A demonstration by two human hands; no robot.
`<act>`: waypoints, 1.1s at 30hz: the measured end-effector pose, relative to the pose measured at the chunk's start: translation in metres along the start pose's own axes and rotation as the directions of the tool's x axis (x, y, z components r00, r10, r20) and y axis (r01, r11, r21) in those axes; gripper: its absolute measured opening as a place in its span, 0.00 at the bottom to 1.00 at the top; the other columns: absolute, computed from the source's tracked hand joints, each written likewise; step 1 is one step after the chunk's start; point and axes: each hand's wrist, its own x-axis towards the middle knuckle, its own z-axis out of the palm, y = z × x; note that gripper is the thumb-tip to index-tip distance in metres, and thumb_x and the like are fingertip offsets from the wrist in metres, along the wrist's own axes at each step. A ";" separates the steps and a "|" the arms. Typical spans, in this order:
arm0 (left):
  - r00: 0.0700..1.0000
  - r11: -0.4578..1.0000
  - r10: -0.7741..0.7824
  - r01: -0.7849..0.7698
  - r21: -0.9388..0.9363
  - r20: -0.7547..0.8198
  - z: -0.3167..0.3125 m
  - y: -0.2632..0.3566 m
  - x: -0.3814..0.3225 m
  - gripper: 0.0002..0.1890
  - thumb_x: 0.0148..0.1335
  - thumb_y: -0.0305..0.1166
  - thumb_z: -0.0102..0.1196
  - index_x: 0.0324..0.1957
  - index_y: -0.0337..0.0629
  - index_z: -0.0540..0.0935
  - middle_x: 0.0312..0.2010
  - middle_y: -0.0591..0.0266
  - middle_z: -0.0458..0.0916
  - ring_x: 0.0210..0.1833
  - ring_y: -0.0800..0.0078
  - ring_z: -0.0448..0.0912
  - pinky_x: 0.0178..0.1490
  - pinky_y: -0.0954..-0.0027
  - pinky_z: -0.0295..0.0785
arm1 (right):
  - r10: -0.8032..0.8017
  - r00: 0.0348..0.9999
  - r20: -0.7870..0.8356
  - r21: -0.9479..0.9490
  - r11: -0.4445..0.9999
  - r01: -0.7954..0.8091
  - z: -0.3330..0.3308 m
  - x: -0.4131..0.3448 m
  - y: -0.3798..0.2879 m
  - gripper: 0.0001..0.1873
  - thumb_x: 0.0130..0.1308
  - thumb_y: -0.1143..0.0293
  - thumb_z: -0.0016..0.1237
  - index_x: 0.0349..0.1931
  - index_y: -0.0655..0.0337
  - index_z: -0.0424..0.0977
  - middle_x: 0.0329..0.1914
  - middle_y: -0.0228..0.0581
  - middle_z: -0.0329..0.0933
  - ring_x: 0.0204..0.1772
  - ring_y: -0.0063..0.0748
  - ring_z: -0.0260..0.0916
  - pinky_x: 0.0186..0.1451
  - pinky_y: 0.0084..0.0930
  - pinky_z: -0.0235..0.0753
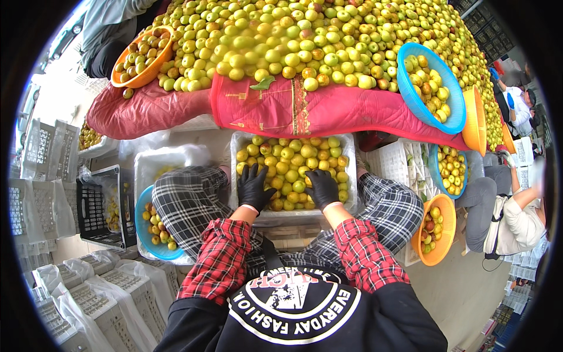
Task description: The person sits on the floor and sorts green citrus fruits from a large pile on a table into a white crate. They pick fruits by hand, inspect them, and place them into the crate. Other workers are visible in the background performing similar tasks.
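Between my knees stands a white crate with a plastic liner, filled with yellow-green jujubes, some blotched reddish brown. My left hand, in a black glove, lies on the fruit at the crate's left side with its fingers spread. On the near right part of the same fruit rests my right hand, also gloved in black, thumb apart from the fingers. Neither hand shows a fruit held in it, though the palms are hidden.
A large jujube heap lies ahead behind a red quilted cloth. Around me are blue baskets, orange baskets, a black crate and stacked white crates. A co-worker sits at right.
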 end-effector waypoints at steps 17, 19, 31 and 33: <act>0.950 0.998 -0.014 -0.006 -0.064 -0.313 0.002 0.010 0.027 0.21 0.44 0.37 0.62 0.43 0.44 0.80 0.35 0.50 0.78 0.44 0.51 0.74 0.52 0.54 0.66 | 0.175 0.974 -0.145 -0.168 0.966 -0.199 0.010 0.066 0.125 0.37 0.51 0.67 0.51 0.64 0.55 0.54 0.67 0.54 0.53 0.68 0.58 0.51 0.63 0.51 0.59; 0.902 0.981 -0.147 0.081 -0.176 -0.406 0.000 0.001 0.018 0.20 0.45 0.36 0.61 0.43 0.44 0.79 0.36 0.49 0.77 0.46 0.50 0.74 0.53 0.53 0.67 | 0.190 0.965 -0.180 -0.246 0.941 -0.231 0.009 0.067 0.116 0.37 0.50 0.64 0.53 0.62 0.55 0.56 0.66 0.52 0.55 0.66 0.55 0.53 0.62 0.51 0.60; 0.843 0.837 -0.503 0.422 -0.348 -0.189 0.009 -0.019 -0.037 0.28 0.48 0.28 0.61 0.52 0.36 0.67 0.45 0.43 0.74 0.48 0.49 0.74 0.54 0.59 0.67 | 0.289 0.925 -0.245 0.336 0.921 -0.199 -0.005 0.112 0.105 0.22 0.47 0.58 0.60 0.41 0.58 0.74 0.35 0.48 0.77 0.41 0.45 0.75 0.43 0.39 0.74; 0.817 0.782 -0.565 0.486 -0.391 -0.114 0.011 -0.024 -0.037 0.28 0.47 0.27 0.60 0.52 0.35 0.68 0.43 0.44 0.75 0.47 0.52 0.75 0.52 0.60 0.68 | 0.272 0.962 0.014 0.945 0.312 -0.102 -0.012 0.111 0.100 0.19 0.56 0.61 0.55 0.46 0.60 0.73 0.42 0.45 0.77 0.45 0.40 0.75 0.46 0.37 0.75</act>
